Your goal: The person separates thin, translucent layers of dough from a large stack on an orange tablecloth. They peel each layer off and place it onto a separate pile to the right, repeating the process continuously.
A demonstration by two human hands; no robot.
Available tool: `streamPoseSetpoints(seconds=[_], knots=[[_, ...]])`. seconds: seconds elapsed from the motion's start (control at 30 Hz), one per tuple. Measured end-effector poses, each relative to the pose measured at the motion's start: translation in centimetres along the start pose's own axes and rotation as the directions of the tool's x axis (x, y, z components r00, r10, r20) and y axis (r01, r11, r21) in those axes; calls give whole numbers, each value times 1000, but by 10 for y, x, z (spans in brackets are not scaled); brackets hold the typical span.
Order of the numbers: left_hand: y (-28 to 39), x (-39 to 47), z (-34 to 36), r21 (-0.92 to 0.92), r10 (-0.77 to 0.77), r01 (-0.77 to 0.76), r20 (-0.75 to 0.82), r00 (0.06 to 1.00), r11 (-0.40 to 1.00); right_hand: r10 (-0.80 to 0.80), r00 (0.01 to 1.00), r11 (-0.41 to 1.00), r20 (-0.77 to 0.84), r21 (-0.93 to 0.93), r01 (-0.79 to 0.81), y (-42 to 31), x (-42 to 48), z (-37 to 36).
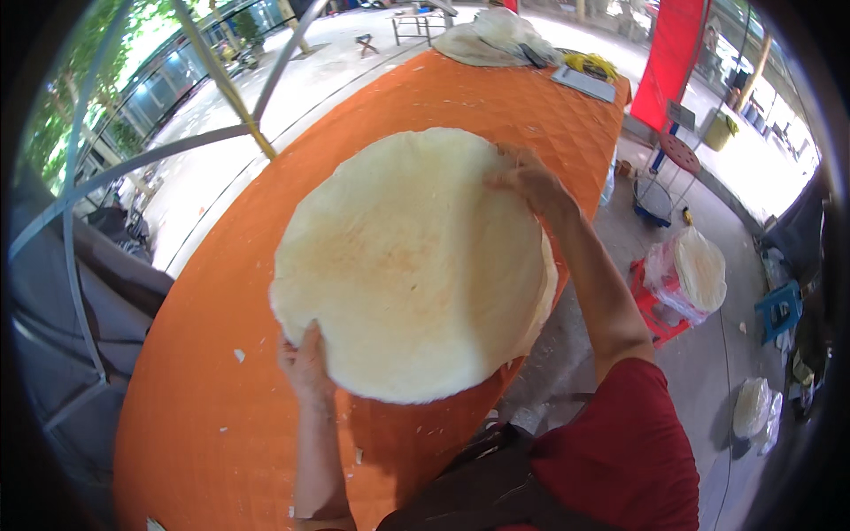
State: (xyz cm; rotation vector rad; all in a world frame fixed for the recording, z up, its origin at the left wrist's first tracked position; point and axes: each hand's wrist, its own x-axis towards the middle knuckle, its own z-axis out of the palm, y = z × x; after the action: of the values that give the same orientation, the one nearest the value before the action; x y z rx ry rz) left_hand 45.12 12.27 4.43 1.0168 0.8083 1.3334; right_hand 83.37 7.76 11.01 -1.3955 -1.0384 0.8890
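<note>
A large, thin, round flatbread [405, 265], pale with light brown patches, is held over the orange cloth of a table [219, 318]. My left hand [309, 362] pinches its lower left edge, thumb on top and fingers under the rim. At the upper right edge my right hand [524, 176] grips the same bread, its fingers partly hidden. The edge of another flatbread [548, 285] shows beneath it on the right; how many lie there is hidden. Small flakes of bread are scattered on the cloth.
Clear plastic sheeting [498, 40], a flat grey object [584, 83] and a yellow coil [591, 65] lie at the table's far end. Right of the table, wrapped flatbreads [697, 272] rest on a red plastic stool [654, 312]. Metal poles [159, 146] stand at left.
</note>
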Motion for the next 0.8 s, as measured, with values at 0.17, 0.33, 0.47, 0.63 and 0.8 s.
streamPoseSetpoints(seconds=[0.17, 0.33, 0.47, 0.63, 0.8], knots=[[-120, -29, 60, 115, -159, 162, -32, 987, 980, 41, 998, 741, 56, -671, 7, 149, 49, -110], [-129, -21, 32, 655, -322, 275, -51, 945, 704, 213, 976, 903, -33, -374, -210, 148, 35, -94], [-98, -17, 35, 778, -185, 350, -297, 937, 521, 138, 962, 935, -237, -289, -206, 151, 23, -94], [-84, 29, 45, 493, -367, 373, -114, 923, 786, 163, 987, 908, 13, 389, -155, 183, -9, -83], [-79, 83, 51, 582, -419, 379, -71, 905, 720, 198, 977, 726, -80, 682, -92, 209, -56, -90]])
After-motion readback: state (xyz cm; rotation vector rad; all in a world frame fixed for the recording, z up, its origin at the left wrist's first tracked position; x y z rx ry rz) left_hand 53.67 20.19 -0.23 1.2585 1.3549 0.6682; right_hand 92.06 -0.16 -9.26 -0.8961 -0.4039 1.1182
